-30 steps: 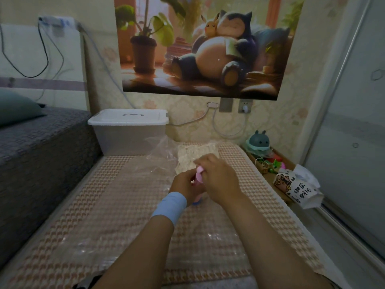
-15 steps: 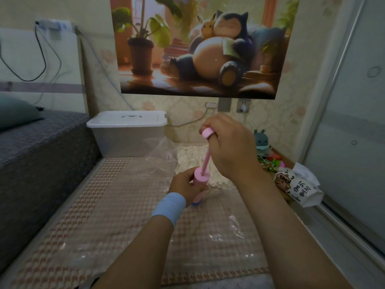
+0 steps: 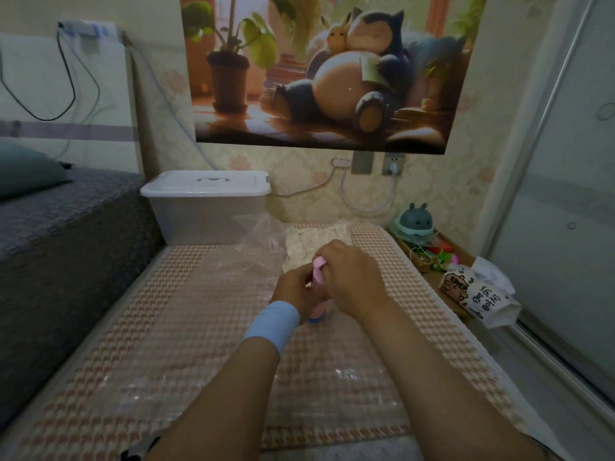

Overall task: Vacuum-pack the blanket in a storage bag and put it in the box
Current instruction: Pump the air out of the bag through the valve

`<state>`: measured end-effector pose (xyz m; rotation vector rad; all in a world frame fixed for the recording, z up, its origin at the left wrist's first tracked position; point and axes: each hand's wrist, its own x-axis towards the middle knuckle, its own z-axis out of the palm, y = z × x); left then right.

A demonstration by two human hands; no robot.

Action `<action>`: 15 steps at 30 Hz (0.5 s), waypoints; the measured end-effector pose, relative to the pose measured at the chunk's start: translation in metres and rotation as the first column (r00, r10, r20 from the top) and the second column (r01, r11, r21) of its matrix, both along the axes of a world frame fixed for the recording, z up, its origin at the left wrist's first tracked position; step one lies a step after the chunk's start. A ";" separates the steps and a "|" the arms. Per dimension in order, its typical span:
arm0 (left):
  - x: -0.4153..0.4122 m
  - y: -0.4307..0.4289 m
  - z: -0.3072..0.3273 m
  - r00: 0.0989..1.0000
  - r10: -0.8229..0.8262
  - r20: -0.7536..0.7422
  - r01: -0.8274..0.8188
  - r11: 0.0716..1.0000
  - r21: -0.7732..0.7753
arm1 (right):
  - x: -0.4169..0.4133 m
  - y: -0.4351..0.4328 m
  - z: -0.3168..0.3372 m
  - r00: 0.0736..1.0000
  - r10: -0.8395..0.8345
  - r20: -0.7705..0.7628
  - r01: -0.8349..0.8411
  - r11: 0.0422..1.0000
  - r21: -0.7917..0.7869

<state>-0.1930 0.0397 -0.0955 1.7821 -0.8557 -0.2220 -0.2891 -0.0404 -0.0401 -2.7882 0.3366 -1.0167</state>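
A clear plastic storage bag (image 3: 206,371) lies flat on the checked mat, with the folded cream blanket (image 3: 309,244) inside its far end. A pink hand pump (image 3: 318,296) stands upright on the bag. My left hand (image 3: 294,289), with a blue wristband, grips the pump's barrel. My right hand (image 3: 349,277) grips the pump's handle, pushed down close to the barrel. The white lidded storage box (image 3: 206,207) stands shut at the far left end of the mat.
A grey bed (image 3: 56,234) with a green pillow borders the mat on the left. On the right are a small shelf with a round toy lamp (image 3: 414,222), trinkets, and a tissue pack (image 3: 479,294). A sliding door (image 3: 565,194) stands at the far right.
My right hand pulled the pump handle up half a second ago and has pushed it back down onto the barrel. My left hand kept hold of the barrel.
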 end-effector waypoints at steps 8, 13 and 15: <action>0.000 -0.002 0.000 1.000 -0.012 -0.014 0.011 1.000 -0.021 | -0.033 0.023 0.085 0.941 -0.014 0.339 0.061 0.990 -0.128; -0.003 -0.002 -0.003 1.000 -0.021 -0.004 0.021 0.999 -0.024 | -0.029 0.026 0.085 0.901 0.089 0.425 -0.021 0.987 -0.162; -0.004 -0.002 -0.004 1.000 -0.019 0.009 0.020 1.000 -0.023 | -0.022 0.016 0.065 0.920 0.086 0.384 -0.048 0.993 -0.107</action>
